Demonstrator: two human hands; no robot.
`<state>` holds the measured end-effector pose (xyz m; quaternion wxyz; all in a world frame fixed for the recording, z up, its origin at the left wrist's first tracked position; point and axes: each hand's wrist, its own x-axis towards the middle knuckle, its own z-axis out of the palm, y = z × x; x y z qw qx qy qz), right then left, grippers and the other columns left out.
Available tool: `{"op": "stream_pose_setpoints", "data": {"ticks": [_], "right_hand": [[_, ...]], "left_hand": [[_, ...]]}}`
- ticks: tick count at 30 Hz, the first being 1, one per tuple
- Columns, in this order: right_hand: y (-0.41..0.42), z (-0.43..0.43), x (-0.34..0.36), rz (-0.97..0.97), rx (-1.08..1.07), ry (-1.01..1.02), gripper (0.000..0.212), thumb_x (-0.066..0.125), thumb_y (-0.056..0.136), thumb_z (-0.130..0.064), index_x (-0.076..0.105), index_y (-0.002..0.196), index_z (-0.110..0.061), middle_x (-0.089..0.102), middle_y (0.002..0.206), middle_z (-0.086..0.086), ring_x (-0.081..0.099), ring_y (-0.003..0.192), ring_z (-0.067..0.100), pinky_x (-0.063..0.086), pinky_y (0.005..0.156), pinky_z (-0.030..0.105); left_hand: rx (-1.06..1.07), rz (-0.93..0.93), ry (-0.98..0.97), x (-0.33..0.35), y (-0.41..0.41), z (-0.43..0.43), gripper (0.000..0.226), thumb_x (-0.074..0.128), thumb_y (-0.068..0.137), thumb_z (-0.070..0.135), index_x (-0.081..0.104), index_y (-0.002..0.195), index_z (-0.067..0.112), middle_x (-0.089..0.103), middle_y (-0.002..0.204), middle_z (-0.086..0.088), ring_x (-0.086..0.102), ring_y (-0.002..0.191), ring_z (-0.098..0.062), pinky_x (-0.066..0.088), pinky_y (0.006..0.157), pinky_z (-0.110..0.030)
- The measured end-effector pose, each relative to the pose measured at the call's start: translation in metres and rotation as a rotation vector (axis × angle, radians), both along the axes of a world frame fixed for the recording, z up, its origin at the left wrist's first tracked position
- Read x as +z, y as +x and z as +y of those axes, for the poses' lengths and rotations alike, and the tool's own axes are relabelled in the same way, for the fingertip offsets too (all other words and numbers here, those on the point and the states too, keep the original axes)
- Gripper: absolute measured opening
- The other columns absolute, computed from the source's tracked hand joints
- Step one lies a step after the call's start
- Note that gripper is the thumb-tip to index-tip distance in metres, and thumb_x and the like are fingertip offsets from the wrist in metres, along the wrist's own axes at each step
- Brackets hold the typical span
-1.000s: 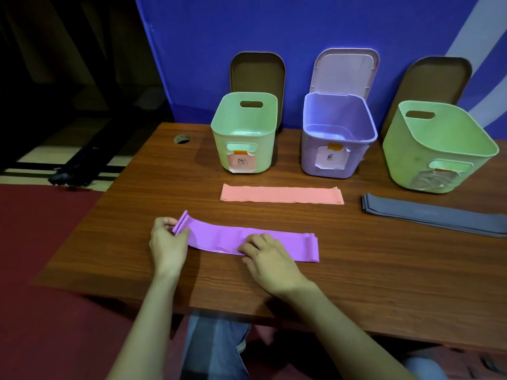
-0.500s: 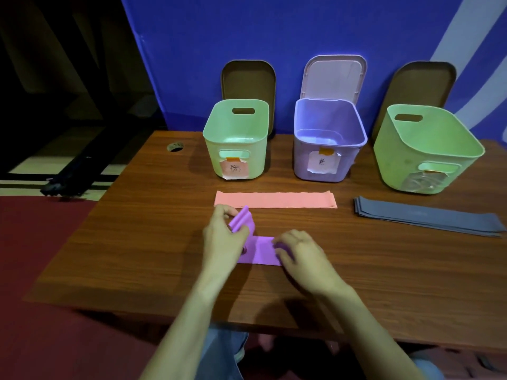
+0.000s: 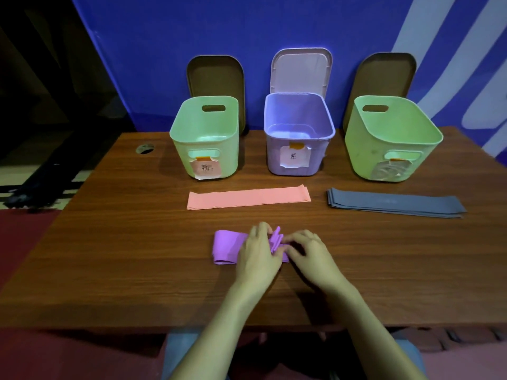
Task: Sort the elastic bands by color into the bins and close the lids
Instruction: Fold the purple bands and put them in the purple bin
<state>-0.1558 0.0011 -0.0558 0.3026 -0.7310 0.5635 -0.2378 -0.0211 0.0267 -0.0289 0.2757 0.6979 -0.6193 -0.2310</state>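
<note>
A stack of purple bands [image 3: 227, 246] lies folded over on the wooden table [image 3: 123, 270], its ends bunched between my hands. My left hand [image 3: 259, 256] and my right hand [image 3: 310, 256] both pinch those ends. Behind them lie pink bands [image 3: 248, 198] and grey bands [image 3: 395, 202], both flat. Three open bins stand at the back: a green bin [image 3: 204, 135] on the left, a purple bin [image 3: 297, 133] in the middle, a second green bin [image 3: 392, 135] on the right. Each has a paper label.
Three lids lean on the blue wall behind the bins: a brown lid [image 3: 215, 75], a pale lilac lid [image 3: 301, 68], another brown lid [image 3: 384, 72]. A cable hole [image 3: 144, 148] sits in the table's back left. The floor drops away left of the table.
The purple bands lay stretched out flat a second ago. My left hand has carried their left end over to the right, folding the stack in half, and both hands now meet at the ends.
</note>
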Motion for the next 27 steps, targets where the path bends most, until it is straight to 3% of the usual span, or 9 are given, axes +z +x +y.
{"op": "stream_pose_setpoints", "data": {"ticks": [5, 8, 11, 14, 16, 19, 22, 24, 27], "right_hand": [[0.000, -0.012, 0.019, -0.187, -0.106, 0.073, 0.019, 0.047, 0.096, -0.020, 0.064, 0.104, -0.017, 0.063, 0.105, -0.001, 0.054, 0.100, 0.012, 0.033, 0.082, 0.017], [0.009, -0.018, 0.029, -0.124, -0.041, 0.060, 0.019, 0.057, 0.091, -0.027, 0.061, 0.107, -0.017, 0.058, 0.103, -0.003, 0.053, 0.094, 0.010, 0.034, 0.078, 0.018], [0.012, -0.024, 0.027, 0.072, 0.055, 0.100, 0.019, 0.066, 0.084, -0.018, 0.064, 0.102, -0.015, 0.060, 0.103, 0.003, 0.053, 0.092, 0.015, 0.033, 0.074, 0.020], [0.011, -0.025, 0.026, 0.055, 0.034, 0.150, 0.014, 0.068, 0.081, -0.016, 0.064, 0.095, -0.017, 0.058, 0.103, 0.003, 0.051, 0.088, 0.014, 0.034, 0.074, 0.022], [0.013, -0.024, 0.025, 0.053, 0.039, 0.145, 0.013, 0.067, 0.083, -0.016, 0.062, 0.093, -0.020, 0.054, 0.101, 0.001, 0.049, 0.089, 0.014, 0.035, 0.075, 0.023], [0.016, -0.022, 0.022, 0.081, 0.041, 0.121, 0.013, 0.064, 0.084, -0.016, 0.061, 0.097, -0.019, 0.051, 0.099, -0.003, 0.047, 0.090, 0.013, 0.034, 0.075, 0.024], [0.015, -0.022, 0.019, 0.083, 0.038, 0.105, 0.011, 0.063, 0.085, -0.018, 0.060, 0.095, -0.021, 0.051, 0.100, -0.004, 0.047, 0.091, 0.012, 0.035, 0.076, 0.024], [0.015, -0.021, 0.017, 0.073, 0.030, 0.108, 0.012, 0.063, 0.085, -0.018, 0.057, 0.094, -0.024, 0.051, 0.101, -0.004, 0.049, 0.095, 0.015, 0.036, 0.077, 0.025], [0.017, -0.021, 0.015, 0.108, 0.015, 0.087, 0.024, 0.063, 0.083, -0.016, 0.057, 0.107, -0.019, 0.055, 0.110, 0.001, 0.048, 0.109, 0.020, 0.039, 0.085, 0.027]], "left_hand": [[-0.060, 0.150, 0.122, 0.003, 0.014, 0.006, 0.026, 0.050, 0.092, 0.042, 0.053, 0.106, 0.020, 0.062, 0.102, 0.003, 0.058, 0.100, -0.016, 0.041, 0.084, -0.024], [0.005, 0.283, 0.110, 0.001, 0.025, 0.002, 0.008, 0.042, 0.098, 0.019, 0.050, 0.098, 0.017, 0.065, 0.098, -0.007, 0.063, 0.097, -0.023, 0.048, 0.092, -0.036], [0.083, 0.396, 0.082, 0.001, 0.033, 0.004, 0.020, 0.046, 0.091, 0.000, 0.048, 0.092, 0.019, 0.060, 0.095, -0.005, 0.066, 0.090, -0.025, 0.052, 0.089, -0.046], [0.254, 0.080, -0.088, -0.005, 0.049, 0.013, 0.027, 0.063, 0.080, 0.003, 0.054, 0.102, 0.014, 0.053, 0.108, -0.008, 0.054, 0.102, -0.028, 0.043, 0.094, -0.039], [0.444, -0.107, -0.060, -0.012, 0.059, 0.018, 0.045, 0.069, 0.079, 0.020, 0.050, 0.117, 0.007, 0.046, 0.121, -0.015, 0.041, 0.116, -0.033, 0.032, 0.098, -0.042], [0.546, -0.072, 0.212, -0.018, 0.065, 0.017, 0.057, 0.064, 0.082, 0.042, 0.047, 0.124, 0.007, 0.038, 0.131, -0.016, 0.030, 0.125, -0.035, 0.025, 0.105, -0.042], [0.581, 0.071, 0.272, -0.020, 0.066, 0.008, 0.042, 0.064, 0.081, 0.039, 0.055, 0.111, 0.013, 0.039, 0.130, -0.012, 0.030, 0.125, -0.032, 0.024, 0.106, -0.039], [0.573, 0.227, 0.194, -0.019, 0.065, 0.006, 0.028, 0.066, 0.079, 0.027, 0.054, 0.101, 0.015, 0.046, 0.117, -0.008, 0.038, 0.117, -0.029, 0.031, 0.101, -0.036], [0.424, 0.494, 0.022, -0.008, 0.056, 0.011, 0.018, 0.061, 0.081, 0.007, 0.048, 0.093, 0.011, 0.053, 0.092, -0.004, 0.049, 0.082, -0.020, 0.038, 0.069, -0.021]]}}
